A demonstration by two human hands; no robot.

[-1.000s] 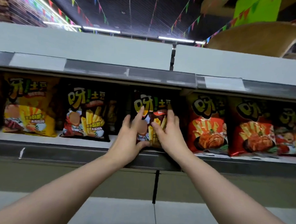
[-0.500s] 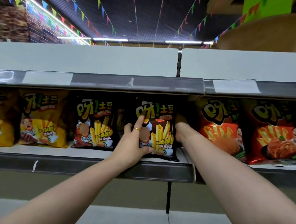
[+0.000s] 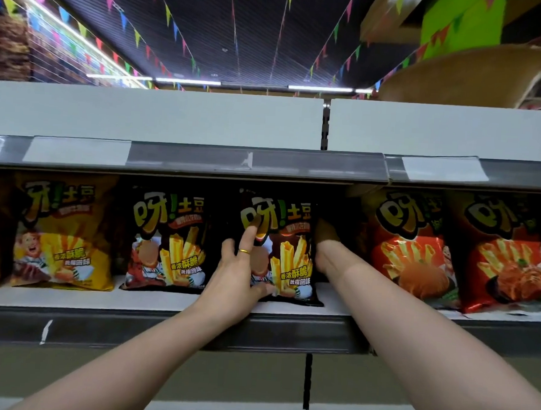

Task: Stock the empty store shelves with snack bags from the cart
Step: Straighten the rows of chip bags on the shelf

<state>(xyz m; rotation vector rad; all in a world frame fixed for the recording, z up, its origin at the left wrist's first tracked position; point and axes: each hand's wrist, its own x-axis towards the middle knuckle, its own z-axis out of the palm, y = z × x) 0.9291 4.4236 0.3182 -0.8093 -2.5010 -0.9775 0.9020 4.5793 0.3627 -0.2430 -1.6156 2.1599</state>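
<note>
Now, presses the left hand (image 3: 237, 272) flat against the front of the black snack bag (image 3: 288, 259), fingers straight and spread, index finger pointing to 12 o'clock across the printed logo, thumb laid over the bag's lower front toward 3 o'clock. Wears a thin gold ring (image 3: 244, 251) on one finger of that hand. Reaches the right hand (image 3: 325, 239) past the bag's 3 o'clock edge into shadow. Shows only the back of that hand and the wrist, so cannot tell how its fingers lie or whether they grip anything; possibly touches the bag's side. Stands upright on the white shelf (image 3: 163, 302) at the centre of the view, bottom edge near the front lip. Shares the shelf with a second black bag (image 3: 167, 240) just beside it at 9 o'clock, a yellow bag (image 3: 61, 231) farther toward 9 o'clock, and a red bag (image 3: 408, 243) and another red bag (image 3: 504, 258) at 3 o'clock, beyond the right forearm.
</note>
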